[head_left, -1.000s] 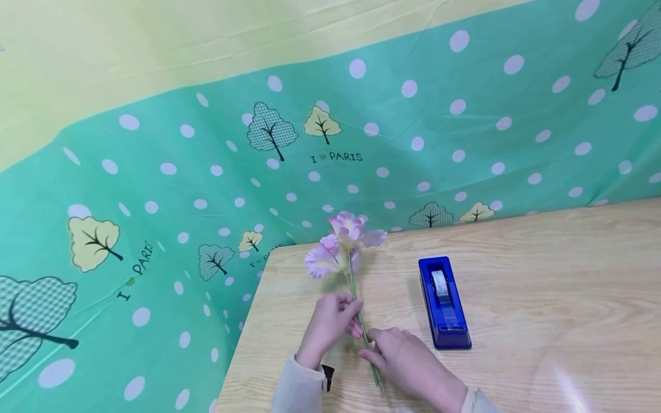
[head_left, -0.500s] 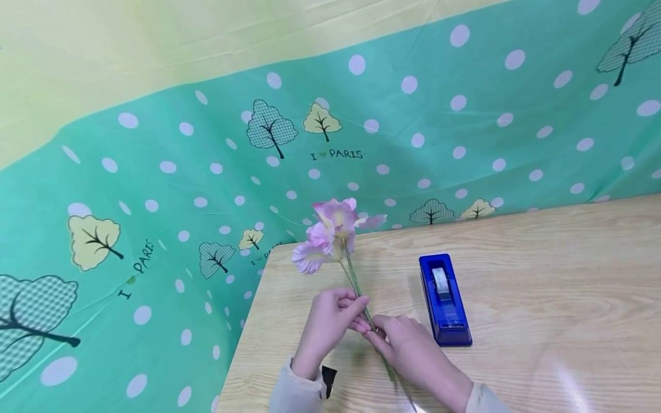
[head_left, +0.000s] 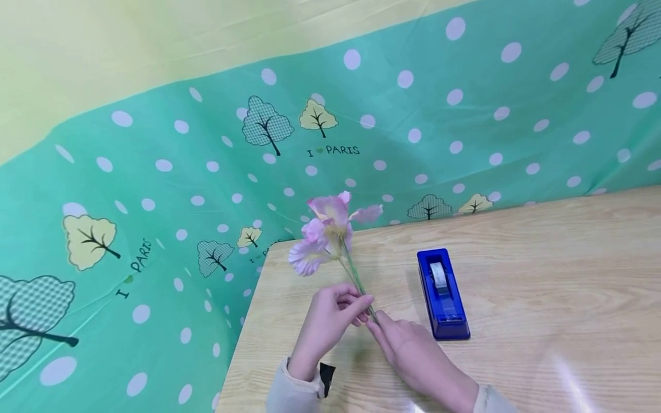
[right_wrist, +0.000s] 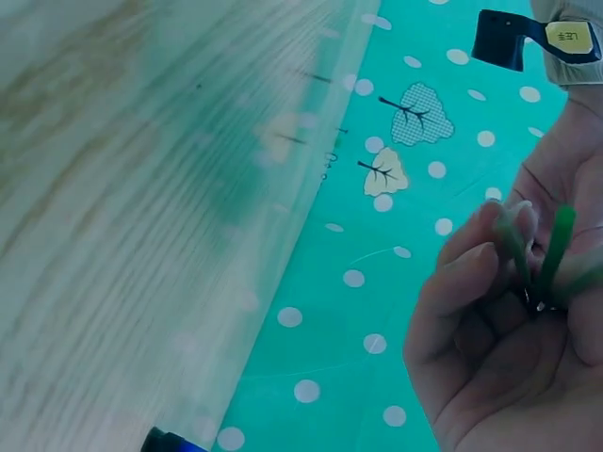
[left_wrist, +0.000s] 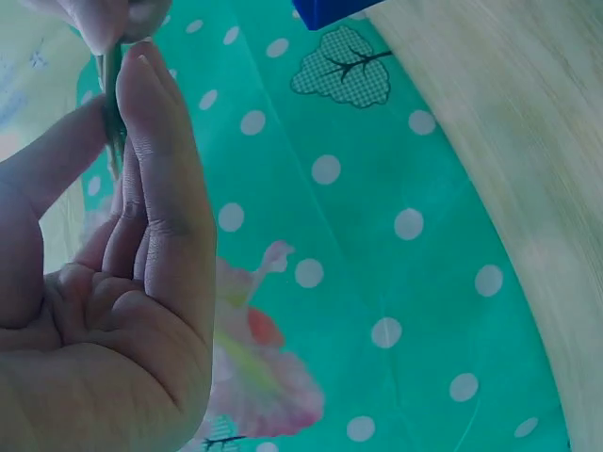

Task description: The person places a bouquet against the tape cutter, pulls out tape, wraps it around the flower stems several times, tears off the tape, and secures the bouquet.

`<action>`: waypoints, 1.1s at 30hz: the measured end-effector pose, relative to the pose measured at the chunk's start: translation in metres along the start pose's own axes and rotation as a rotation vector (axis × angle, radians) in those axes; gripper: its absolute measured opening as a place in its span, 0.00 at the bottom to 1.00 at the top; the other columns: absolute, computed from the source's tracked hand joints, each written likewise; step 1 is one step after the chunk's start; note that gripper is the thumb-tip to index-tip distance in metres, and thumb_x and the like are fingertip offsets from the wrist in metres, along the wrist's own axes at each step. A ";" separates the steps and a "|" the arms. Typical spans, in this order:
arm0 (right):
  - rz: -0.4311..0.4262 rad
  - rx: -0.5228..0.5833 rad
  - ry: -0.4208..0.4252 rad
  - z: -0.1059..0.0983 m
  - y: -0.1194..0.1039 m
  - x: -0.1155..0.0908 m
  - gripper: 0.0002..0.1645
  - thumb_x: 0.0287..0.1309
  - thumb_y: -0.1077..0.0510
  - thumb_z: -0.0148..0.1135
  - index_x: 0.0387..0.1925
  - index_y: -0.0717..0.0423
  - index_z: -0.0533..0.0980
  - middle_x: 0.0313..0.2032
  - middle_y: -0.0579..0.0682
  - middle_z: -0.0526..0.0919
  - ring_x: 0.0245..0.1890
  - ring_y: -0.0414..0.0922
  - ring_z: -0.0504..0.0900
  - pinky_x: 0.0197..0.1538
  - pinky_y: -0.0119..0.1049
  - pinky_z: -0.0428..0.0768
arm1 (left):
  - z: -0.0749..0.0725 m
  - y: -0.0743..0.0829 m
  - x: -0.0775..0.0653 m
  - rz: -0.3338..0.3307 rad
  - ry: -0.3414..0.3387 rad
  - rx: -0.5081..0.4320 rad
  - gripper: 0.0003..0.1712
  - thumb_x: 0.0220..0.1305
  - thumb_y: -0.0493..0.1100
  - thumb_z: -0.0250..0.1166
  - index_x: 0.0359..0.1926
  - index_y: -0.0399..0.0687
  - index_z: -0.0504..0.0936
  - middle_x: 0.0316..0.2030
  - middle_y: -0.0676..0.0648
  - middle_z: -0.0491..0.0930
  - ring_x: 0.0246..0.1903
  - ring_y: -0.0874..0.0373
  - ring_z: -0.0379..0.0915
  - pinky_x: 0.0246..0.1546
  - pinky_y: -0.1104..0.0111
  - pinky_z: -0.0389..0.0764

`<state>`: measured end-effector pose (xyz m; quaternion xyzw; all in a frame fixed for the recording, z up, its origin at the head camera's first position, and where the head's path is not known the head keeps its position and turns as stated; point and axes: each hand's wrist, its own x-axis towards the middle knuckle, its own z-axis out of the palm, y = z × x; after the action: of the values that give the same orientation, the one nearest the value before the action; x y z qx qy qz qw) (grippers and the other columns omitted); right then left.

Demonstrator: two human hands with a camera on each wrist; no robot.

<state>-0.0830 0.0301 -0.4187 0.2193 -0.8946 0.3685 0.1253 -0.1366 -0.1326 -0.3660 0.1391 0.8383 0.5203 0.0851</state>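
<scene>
Pink-purple artificial flowers (head_left: 327, 226) lean to the upper left above the table, their thin green stems (head_left: 353, 267) gathered together. My left hand (head_left: 330, 315) pinches the stems between thumb and fingers, which the left wrist view shows closely. Just below it, my right hand (head_left: 413, 355) holds the lower part of the stems, the fingertips of both hands nearly touching. Green stem pieces (right_wrist: 560, 240) show beside the curled fingers in the right wrist view. From the head view the lower stem ends are hidden behind the right hand. A blue tape dispenser (head_left: 449, 321) stands right of the hands.
A light wood-grain table (head_left: 558, 269) extends to the right. Behind it and on the left hangs a green dotted cloth (head_left: 170, 229) with printed trees. A black strap piece (head_left: 326, 378) sits at the left cuff.
The right hand has moved up the stems toward the left hand. The flower heads have shifted up and left, the stems tilting more. Stem ends seen earlier below the right hand are now covered.
</scene>
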 end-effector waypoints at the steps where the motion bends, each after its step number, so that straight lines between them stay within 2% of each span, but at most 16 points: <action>1: 0.003 0.009 0.005 -0.001 0.000 0.000 0.13 0.75 0.51 0.50 0.30 0.45 0.68 0.15 0.32 0.58 0.14 0.31 0.58 0.17 0.26 0.61 | 0.000 0.001 0.000 0.007 0.010 -0.006 0.16 0.67 0.49 0.66 0.36 0.37 0.83 0.27 0.42 0.86 0.25 0.52 0.83 0.27 0.67 0.86; 7: 0.008 0.077 0.002 -0.003 -0.001 -0.001 0.17 0.77 0.52 0.47 0.26 0.44 0.66 0.15 0.31 0.56 0.14 0.29 0.55 0.17 0.26 0.60 | -0.001 0.000 0.004 0.034 0.096 -0.121 0.21 0.75 0.49 0.55 0.45 0.35 0.83 0.30 0.39 0.84 0.27 0.51 0.84 0.29 0.65 0.86; 12: 0.007 0.085 -0.018 -0.003 -0.003 -0.001 0.17 0.76 0.50 0.47 0.27 0.43 0.67 0.14 0.31 0.58 0.14 0.29 0.57 0.18 0.25 0.62 | -0.001 -0.001 0.004 0.049 0.117 -0.156 0.19 0.75 0.48 0.56 0.43 0.34 0.83 0.28 0.36 0.84 0.25 0.52 0.83 0.28 0.65 0.86; 14: 0.031 0.130 -0.052 -0.005 -0.004 -0.001 0.17 0.77 0.50 0.45 0.28 0.44 0.68 0.14 0.31 0.60 0.13 0.29 0.59 0.19 0.25 0.64 | -0.002 0.000 0.003 0.053 0.118 -0.153 0.20 0.74 0.49 0.57 0.43 0.35 0.84 0.28 0.36 0.84 0.24 0.52 0.83 0.27 0.64 0.86; 17: 0.072 0.238 -0.114 -0.010 -0.004 -0.001 0.17 0.78 0.49 0.42 0.29 0.45 0.69 0.14 0.31 0.65 0.13 0.28 0.62 0.20 0.26 0.67 | -0.004 0.002 0.001 0.059 0.131 -0.097 0.20 0.74 0.51 0.57 0.41 0.37 0.84 0.28 0.38 0.84 0.24 0.53 0.83 0.27 0.64 0.86; 20: 0.092 0.321 -0.154 -0.017 -0.003 -0.001 0.18 0.79 0.49 0.40 0.30 0.46 0.69 0.14 0.32 0.66 0.13 0.28 0.62 0.20 0.26 0.68 | -0.008 0.007 -0.005 0.096 0.179 0.073 0.19 0.73 0.53 0.58 0.36 0.44 0.86 0.25 0.47 0.85 0.23 0.58 0.82 0.27 0.68 0.85; 23: 0.097 0.339 -0.172 -0.025 -0.002 -0.003 0.18 0.79 0.49 0.40 0.30 0.46 0.70 0.15 0.33 0.63 0.14 0.28 0.58 0.18 0.26 0.64 | -0.010 0.015 -0.013 0.206 0.259 0.325 0.15 0.71 0.51 0.61 0.31 0.50 0.85 0.21 0.56 0.82 0.20 0.66 0.76 0.24 0.73 0.80; 25: 0.102 0.334 -0.179 -0.030 -0.002 -0.004 0.18 0.78 0.48 0.41 0.30 0.45 0.70 0.15 0.33 0.61 0.14 0.29 0.55 0.17 0.26 0.61 | -0.012 0.019 -0.017 0.321 0.314 0.490 0.11 0.69 0.48 0.64 0.30 0.52 0.85 0.21 0.59 0.79 0.19 0.70 0.72 0.23 0.76 0.77; 27: 0.107 0.323 -0.185 -0.035 -0.002 -0.005 0.18 0.78 0.48 0.42 0.30 0.44 0.70 0.15 0.33 0.59 0.14 0.29 0.54 0.17 0.25 0.60 | -0.015 0.023 -0.020 0.456 0.350 0.609 0.06 0.65 0.45 0.68 0.31 0.51 0.85 0.22 0.59 0.80 0.21 0.70 0.71 0.24 0.77 0.76; 29: 0.091 0.301 -0.179 -0.040 -0.003 -0.005 0.18 0.78 0.48 0.42 0.30 0.44 0.71 0.15 0.32 0.59 0.14 0.29 0.54 0.17 0.25 0.60 | -0.017 0.025 -0.022 0.585 0.372 0.683 0.03 0.61 0.42 0.72 0.33 0.49 0.85 0.26 0.56 0.81 0.23 0.68 0.73 0.25 0.78 0.77; 30: 0.081 0.293 -0.178 -0.043 -0.003 -0.004 0.18 0.78 0.48 0.43 0.29 0.43 0.71 0.15 0.32 0.59 0.14 0.29 0.54 0.17 0.25 0.60 | -0.019 0.026 -0.023 0.641 0.377 0.702 0.05 0.58 0.40 0.73 0.35 0.48 0.84 0.29 0.55 0.82 0.25 0.67 0.76 0.28 0.78 0.79; 33: 0.068 0.280 -0.196 -0.051 -0.003 -0.003 0.18 0.77 0.48 0.44 0.30 0.43 0.72 0.16 0.33 0.59 0.14 0.29 0.56 0.18 0.26 0.62 | -0.024 0.027 -0.023 0.761 0.406 0.723 0.13 0.53 0.37 0.76 0.39 0.45 0.84 0.35 0.51 0.83 0.27 0.63 0.81 0.32 0.78 0.81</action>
<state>-0.0758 0.0661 -0.3824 0.2391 -0.8494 0.4704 -0.0067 -0.1182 -0.1489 -0.3308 0.3489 0.8536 0.2103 -0.3246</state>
